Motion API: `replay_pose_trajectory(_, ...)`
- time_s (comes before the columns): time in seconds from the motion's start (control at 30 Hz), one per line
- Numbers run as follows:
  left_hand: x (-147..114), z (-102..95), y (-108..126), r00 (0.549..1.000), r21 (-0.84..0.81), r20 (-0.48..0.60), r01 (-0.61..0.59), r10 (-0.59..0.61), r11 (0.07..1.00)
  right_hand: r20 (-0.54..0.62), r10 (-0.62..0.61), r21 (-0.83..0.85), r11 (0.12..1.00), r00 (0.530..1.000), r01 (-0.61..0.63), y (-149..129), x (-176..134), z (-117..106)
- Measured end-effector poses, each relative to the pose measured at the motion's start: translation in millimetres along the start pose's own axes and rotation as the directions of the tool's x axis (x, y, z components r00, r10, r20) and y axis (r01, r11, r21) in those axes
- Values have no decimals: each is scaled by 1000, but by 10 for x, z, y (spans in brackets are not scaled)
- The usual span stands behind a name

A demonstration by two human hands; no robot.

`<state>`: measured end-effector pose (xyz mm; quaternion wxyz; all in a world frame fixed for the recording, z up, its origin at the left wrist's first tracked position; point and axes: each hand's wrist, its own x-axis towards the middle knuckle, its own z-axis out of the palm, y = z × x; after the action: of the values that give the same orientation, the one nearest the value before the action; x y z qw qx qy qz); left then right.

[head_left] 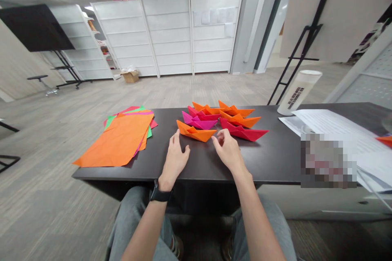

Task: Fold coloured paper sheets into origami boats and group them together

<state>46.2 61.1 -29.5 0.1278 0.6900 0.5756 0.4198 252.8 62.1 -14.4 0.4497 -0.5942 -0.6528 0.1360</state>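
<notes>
Flanks the nearest orange paper boat [197, 133] from left and right on the dark table [275, 157], just in front of a magenta paper boat [200, 123] and to the left of the front red paper boat [245, 131]. Holds the left hand [177, 153] half open at the left tip, with thumb well apart from loosely straight fingers and black smartwatch [159, 193] at the wrist, and the right hand [228, 151] more curled near the right tip, with a narrow gap between thumb and forefinger. Cannot tell touching from almost touching at either tip.
</notes>
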Motion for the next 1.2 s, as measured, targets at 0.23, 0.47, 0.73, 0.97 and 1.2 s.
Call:
replay_pose_trajectory(0.23,32,72,-72,998,21,-58,-12,14,1000,68,-86,-20,996,994,87,-208,-714,-110)
replay_pose_trajectory(0.47,-82,-143,8,995,160,-15,-99,103,982,291,-134,53,991,947,124,-183,-1999,352)
replay_pose_trajectory(0.73,-304,-1449,-708,999,501,-29,43,-32,864,405,58,48,995,913,-84,71,-2117,354)
replay_pose_trajectory(0.97,-480,-1852,-1036,980,613,139,29,-144,790,502,74,54,992,862,-117,102,-2084,447)
replay_pose_trajectory(1.2,-552,-1889,-909,993,658,28,67,-113,750,549,107,69,982,829,-173,202,-2029,422)
